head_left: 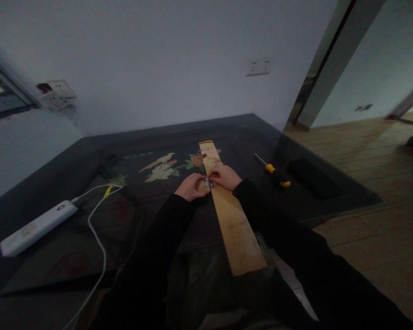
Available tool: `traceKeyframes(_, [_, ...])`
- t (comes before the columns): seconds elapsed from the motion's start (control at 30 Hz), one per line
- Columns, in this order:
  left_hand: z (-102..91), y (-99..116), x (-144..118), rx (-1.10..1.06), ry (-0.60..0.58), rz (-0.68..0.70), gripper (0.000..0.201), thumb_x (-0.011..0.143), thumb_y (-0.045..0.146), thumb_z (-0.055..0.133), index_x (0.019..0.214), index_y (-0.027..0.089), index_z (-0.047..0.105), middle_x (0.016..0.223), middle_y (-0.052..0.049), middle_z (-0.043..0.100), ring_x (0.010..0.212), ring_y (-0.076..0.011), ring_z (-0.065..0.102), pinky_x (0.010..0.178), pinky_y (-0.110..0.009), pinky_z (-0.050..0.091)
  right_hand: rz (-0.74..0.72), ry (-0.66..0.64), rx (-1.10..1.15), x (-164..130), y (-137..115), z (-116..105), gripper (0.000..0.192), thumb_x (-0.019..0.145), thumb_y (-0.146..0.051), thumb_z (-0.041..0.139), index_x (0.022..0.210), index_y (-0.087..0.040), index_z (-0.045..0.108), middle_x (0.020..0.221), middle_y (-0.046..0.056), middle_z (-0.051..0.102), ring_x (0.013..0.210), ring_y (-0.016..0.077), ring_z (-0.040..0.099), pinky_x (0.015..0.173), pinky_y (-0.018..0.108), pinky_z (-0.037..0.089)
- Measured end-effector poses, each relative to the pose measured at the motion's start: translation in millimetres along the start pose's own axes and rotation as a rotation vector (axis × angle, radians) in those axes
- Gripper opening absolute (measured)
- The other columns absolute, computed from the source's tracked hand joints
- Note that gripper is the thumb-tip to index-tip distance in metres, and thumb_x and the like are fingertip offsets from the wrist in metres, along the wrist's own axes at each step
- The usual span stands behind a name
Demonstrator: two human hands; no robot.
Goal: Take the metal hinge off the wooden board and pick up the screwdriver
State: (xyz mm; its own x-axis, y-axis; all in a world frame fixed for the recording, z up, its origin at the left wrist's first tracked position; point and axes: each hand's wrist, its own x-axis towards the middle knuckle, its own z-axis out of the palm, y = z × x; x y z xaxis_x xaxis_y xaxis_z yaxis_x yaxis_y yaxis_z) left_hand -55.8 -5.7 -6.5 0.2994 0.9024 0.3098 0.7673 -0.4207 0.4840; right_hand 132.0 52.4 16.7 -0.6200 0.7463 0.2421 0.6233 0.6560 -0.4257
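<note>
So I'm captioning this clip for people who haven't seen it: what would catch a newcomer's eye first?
Most striking is the pale wooden plank running lengthwise down the middle of the dark table, with the left hand and right hand meeting on a small metal piece at its edge. A yellow-handled screwdriver lies to the right, and a white power bank with its cable to the left.

Bare tabletop (227, 133) beyond hands, screwdriver (273, 170) right, power bank (37, 227) left

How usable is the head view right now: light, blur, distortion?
Head view: dim, the table nearly black; wide-angle bending at the edges; left edge smeared; left hand, right hand and small metal piece on the plank soft, details unreadable.
</note>
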Motion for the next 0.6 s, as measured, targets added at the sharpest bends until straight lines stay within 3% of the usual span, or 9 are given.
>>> traceKeyframes(0.27, [0.5, -3.2, -0.5, -0.023, 0.01, 0.037, 0.046, 0.069, 0.037, 0.071, 0.107, 0.014, 0.06, 0.106, -0.012, 0.063, 0.1, -0.0239, 0.06, 0.092, -0.037, 0.046, -0.015, -0.01, -0.089, -1.1, -2.5, -2.4, 0.015, 0.083, -0.032, 0.06, 0.087, -0.021, 0.07, 0.087, 0.003, 0.065, 0.078, 0.0134, 0.055, 0.065, 0.024, 0.032])
traceKeyframes(0.43, [1.5, -7.4, 0.3, -0.012, 0.007, 0.069, 0.047, 0.069, 0.039, 0.071, 0.107, 0.015, 0.06, 0.106, -0.012, 0.064, 0.101, -0.0252, 0.06, 0.091, -0.04, 0.047, -0.083, -0.04, -0.141, -2.3, -0.8, -2.8, 0.017, 0.088, -0.029, 0.054, 0.094, -0.022, 0.068, 0.1, 0.004, 0.066, 0.091, 0.016, 0.058, 0.073, 0.025, 0.036])
traceKeyframes(0.6, [0.5, -8.6, 0.2, -0.002, 0.008, 0.08, 0.048, 0.07, 0.042, 0.07, 0.108, 0.014, 0.06, 0.106, -0.012, 0.064, 0.1, -0.0256, 0.061, 0.089, -0.04, 0.048, -0.101, -0.031, -0.085, -2.0, 2.1, -2.3, 0.017, 0.088, -0.028, 0.054, 0.097, -0.022, 0.067, 0.1, 0.004, 0.066, 0.091, 0.0152, 0.058, 0.074, 0.024, 0.036])
